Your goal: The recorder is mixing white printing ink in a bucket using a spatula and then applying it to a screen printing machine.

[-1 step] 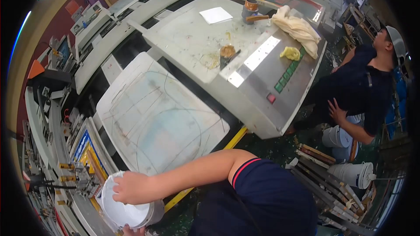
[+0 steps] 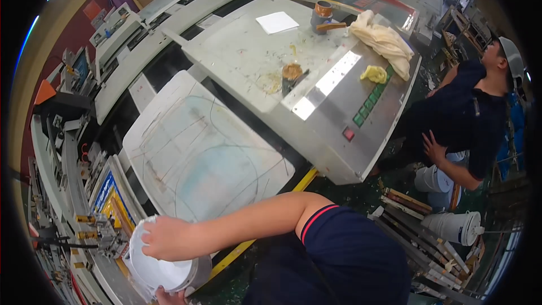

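A white bucket (image 2: pixel 202 271) with white paste-like stuff (image 2: pixel 161 274) inside stands at the lower left. My right hand (image 2: pixel 165 238) reaches across and sits over the bucket's far rim, fingers curled into a fist. Whatever those fingers hold, if anything, is hidden from view. At the near rim, my left hand (image 2: pixel 170 296) grips the bucket's edge, only its fingers showing at the bottom of the picture. Just beyond the bucket lies a pale flat board (image 2: pixel 226 164) with drawn lines and bluish stains.
A machine panel (image 2: pixel 339 141) carries green buttons, a cream cloth (image 2: pixel 384 42) and a yellow crumpled rag (image 2: pixel 374 74). Two open cans, one orange-rimmed (image 2: pixel 323 16), stand on the machine top. A framed screen (image 2: pixel 113 195) lies left. Another person (image 2: pixel 463 101) stands right, near buckets and stacked bars.
My right hand has shifted slightly up and to the left over the bucket. The left hand's fingers have edged a little along the near rim.
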`<act>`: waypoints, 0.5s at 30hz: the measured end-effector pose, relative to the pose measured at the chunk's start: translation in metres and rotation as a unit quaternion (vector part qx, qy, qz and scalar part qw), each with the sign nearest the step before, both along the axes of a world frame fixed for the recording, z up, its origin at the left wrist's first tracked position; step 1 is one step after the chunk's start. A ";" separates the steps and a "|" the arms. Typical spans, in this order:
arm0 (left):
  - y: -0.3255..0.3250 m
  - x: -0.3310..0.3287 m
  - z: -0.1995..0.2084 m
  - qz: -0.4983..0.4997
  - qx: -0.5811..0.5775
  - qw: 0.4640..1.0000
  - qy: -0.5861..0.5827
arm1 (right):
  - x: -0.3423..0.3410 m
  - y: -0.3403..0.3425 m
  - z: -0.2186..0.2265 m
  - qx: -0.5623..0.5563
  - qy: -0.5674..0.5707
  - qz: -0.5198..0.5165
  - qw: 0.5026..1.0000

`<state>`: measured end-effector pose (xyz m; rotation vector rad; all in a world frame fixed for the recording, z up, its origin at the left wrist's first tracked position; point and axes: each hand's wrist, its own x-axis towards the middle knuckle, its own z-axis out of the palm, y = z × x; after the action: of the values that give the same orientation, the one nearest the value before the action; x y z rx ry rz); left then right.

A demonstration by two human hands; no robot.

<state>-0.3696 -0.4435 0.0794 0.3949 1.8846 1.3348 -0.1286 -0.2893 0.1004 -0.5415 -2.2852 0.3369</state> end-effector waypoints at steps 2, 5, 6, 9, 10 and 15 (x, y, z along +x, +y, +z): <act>0.050 0.024 -0.011 -0.108 0.059 0.987 -0.105 | 0.050 0.034 0.022 0.047 -0.006 -0.087 0.995; 0.143 0.092 -0.014 -0.207 0.131 0.954 -0.172 | 0.124 0.060 0.059 0.076 -0.051 -0.197 0.976; 0.172 0.119 -0.010 -0.232 0.144 0.943 -0.188 | 0.147 0.067 0.071 0.069 -0.080 -0.233 0.967; 0.256 0.209 -0.004 -0.281 0.182 0.917 -0.217 | 0.209 0.089 0.093 0.108 -0.109 -0.370 0.916; 0.279 0.237 -0.006 -0.303 0.186 0.908 -0.221 | 0.229 0.099 0.096 0.106 -0.126 -0.403 0.900; 0.374 0.371 -0.017 -0.349 0.172 0.865 -0.317 | 0.310 0.139 0.098 0.114 -0.172 -0.527 0.825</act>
<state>0.0019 -0.0698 0.0626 0.6464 0.8220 1.0893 0.1809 -0.1507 0.1988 -1.7025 -1.9186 -0.6181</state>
